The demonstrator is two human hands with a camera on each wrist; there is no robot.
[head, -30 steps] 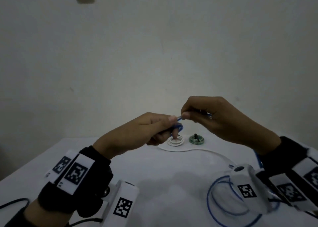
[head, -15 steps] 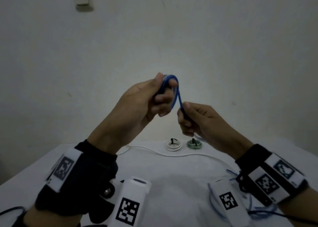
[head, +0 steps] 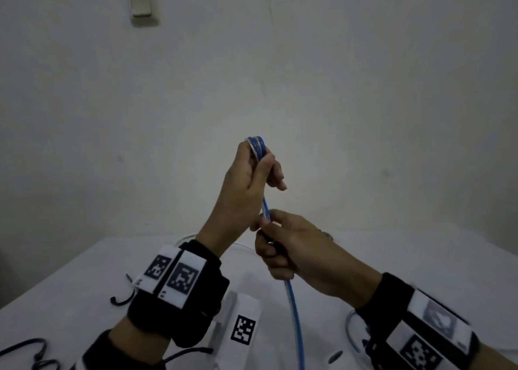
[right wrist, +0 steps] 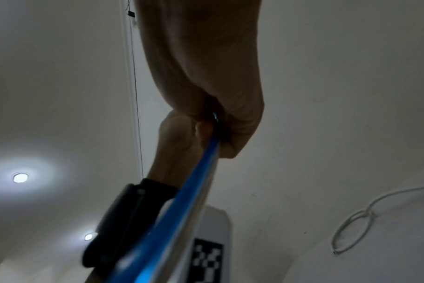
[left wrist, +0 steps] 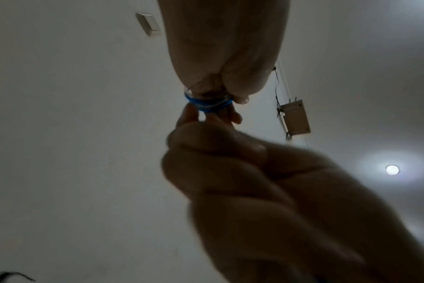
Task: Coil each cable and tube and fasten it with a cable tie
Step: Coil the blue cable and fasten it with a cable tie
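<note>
My left hand point(head: 262, 163) is raised in front of the wall and grips a small coil of blue tube point(head: 256, 145) between thumb and curled fingers. The left wrist view shows the same blue coil point(left wrist: 206, 104) pinched at the fingertips. From the coil the blue tube runs straight down through my right hand point(head: 270, 229), which is closed round it just below the left hand. Below that fist the tube point(head: 294, 322) drops toward the white table point(head: 84, 285). In the right wrist view the blue tube point(right wrist: 182, 210) stretches taut out of the right hand point(right wrist: 215, 122).
A loose blue loop point(head: 349, 327) lies on the table by my right wrist. Thin black ties or cables point(head: 123, 299) lie at the left. A white cable point(right wrist: 351, 227) loops on the table. A wall plate point(head: 140, 5) is high on the wall.
The left hand has lifted the blue coil higher and turned upright. The right hand has come under it, gripping the tube lower down. The two finished coils at the back are now hidden.
</note>
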